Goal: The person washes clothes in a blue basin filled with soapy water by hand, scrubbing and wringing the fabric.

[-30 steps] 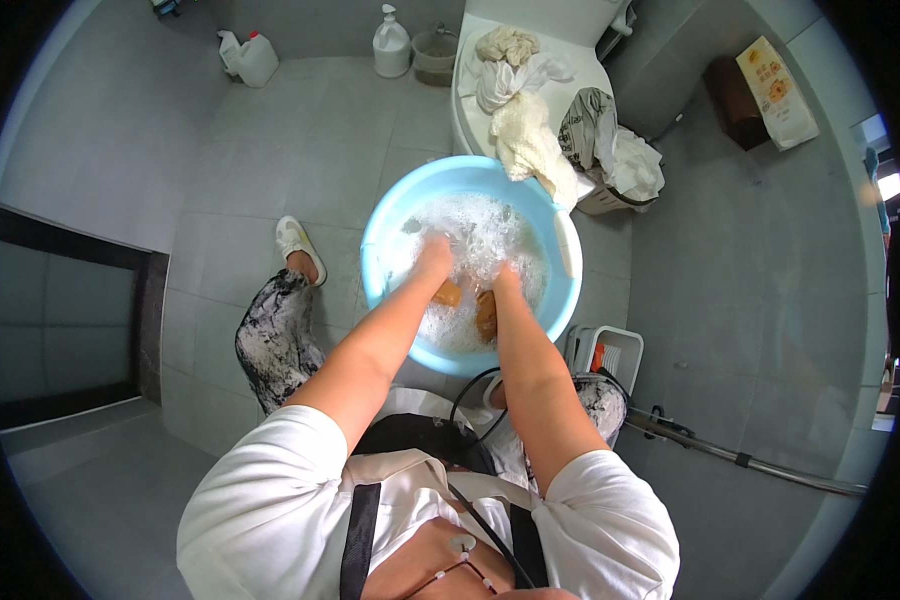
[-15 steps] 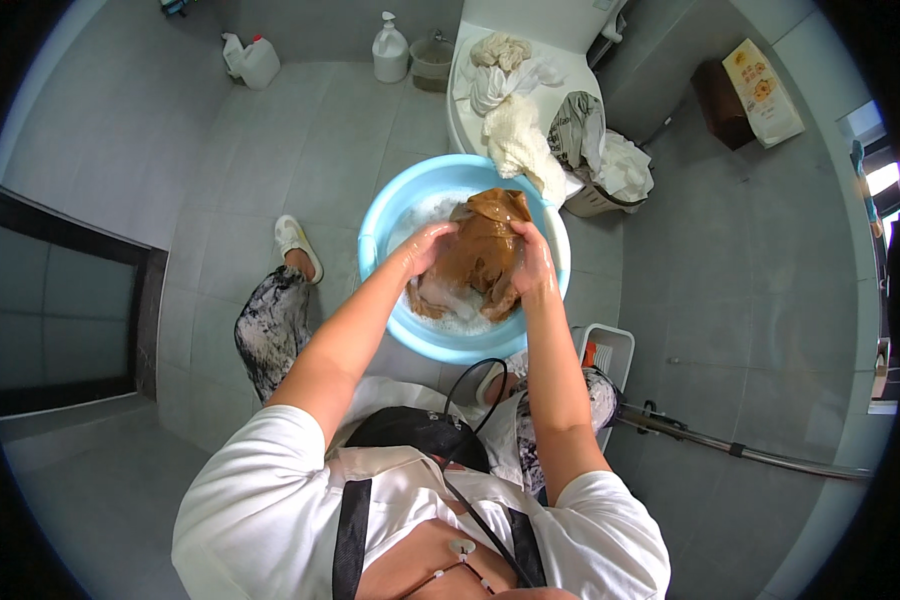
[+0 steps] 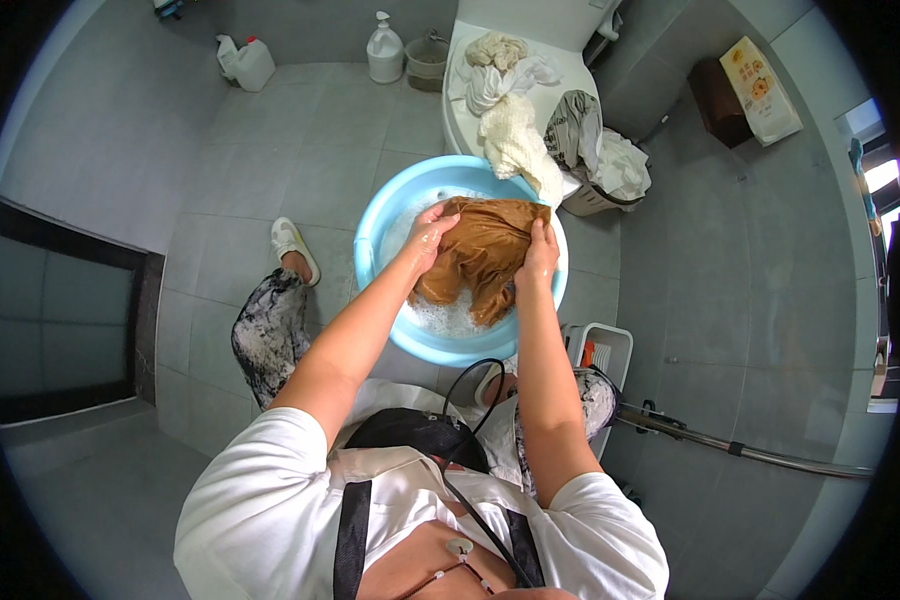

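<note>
A wet brown garment (image 3: 485, 245), shaped like a pair of shorts, is stretched between my two hands over the light blue basin (image 3: 378, 205). My left hand (image 3: 430, 235) grips its upper left edge, thumb on top. At the upper right corner, my right hand (image 3: 539, 250) pinches the cloth. Two leg-like parts hang down toward the soapy water (image 3: 445, 318), where white suds float. How far the lower ends dip into the water is hard to make out.
Beyond the basin, a cream knitted cloth (image 3: 515, 140) drapes over the toilet (image 3: 460, 125) beside other pale cloths. A laundry basket (image 3: 595, 203) holds more fabric. A pump bottle (image 3: 384, 50) and a white jug (image 3: 253, 66) stand by the wall. A white-rimmed bin (image 3: 625, 350) sits right of my knee.
The garment has been spread wider and flatter, its top edge now stretched between my hands. My right hand has moved slightly right; the bunched peak of cloth is gone.
</note>
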Available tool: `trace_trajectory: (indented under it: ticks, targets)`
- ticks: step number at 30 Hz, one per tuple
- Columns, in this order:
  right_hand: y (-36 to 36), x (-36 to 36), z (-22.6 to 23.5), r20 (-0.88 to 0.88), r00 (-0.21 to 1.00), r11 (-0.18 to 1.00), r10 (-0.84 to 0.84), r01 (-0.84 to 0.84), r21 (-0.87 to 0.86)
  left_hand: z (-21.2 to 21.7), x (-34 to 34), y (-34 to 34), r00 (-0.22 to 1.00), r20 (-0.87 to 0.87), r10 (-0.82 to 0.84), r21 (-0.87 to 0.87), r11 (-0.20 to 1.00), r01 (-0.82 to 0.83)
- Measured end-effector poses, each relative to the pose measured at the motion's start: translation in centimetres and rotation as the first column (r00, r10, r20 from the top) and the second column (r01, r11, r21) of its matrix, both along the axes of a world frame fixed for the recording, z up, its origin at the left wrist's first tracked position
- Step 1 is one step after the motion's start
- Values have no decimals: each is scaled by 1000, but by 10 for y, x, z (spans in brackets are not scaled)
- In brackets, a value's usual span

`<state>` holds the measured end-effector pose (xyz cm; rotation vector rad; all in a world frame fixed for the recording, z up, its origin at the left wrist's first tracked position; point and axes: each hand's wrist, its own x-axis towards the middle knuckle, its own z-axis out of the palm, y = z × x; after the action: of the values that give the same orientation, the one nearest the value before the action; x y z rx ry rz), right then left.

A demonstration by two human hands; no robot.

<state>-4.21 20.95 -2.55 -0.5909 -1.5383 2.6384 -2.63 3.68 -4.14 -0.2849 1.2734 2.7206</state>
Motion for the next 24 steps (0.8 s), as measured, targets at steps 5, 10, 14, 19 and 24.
trace_trajectory:
  ticks: [5, 10, 14, 19, 24]
  targets:
    - [-24, -15, -30, 104, 977, 945, -184, 147, 292, -24, -19, 0, 979, 165, 124, -48, 992, -118]
    - [-38, -17, -83, 155, 951, 782, -269, 122, 611, -69, -23, 0, 919, 213, 331, -561, 812, -163]
    - [-43, -13, -75, 366, 923, 712, -117, -179, 679, -80, -16, 3, 873, 284, 397, -801, 599, -12]
    - [-29, -6, -193, 103, 988, 565, -117, -18, 825, -93, -8, 13, 917, 282, 283, -632, 773, -44]
    - [-38, -1, -187, 282, 958, 476, -57, -222, 851, -173, -29, 22, 929, 219, 297, -529, 836, -143]
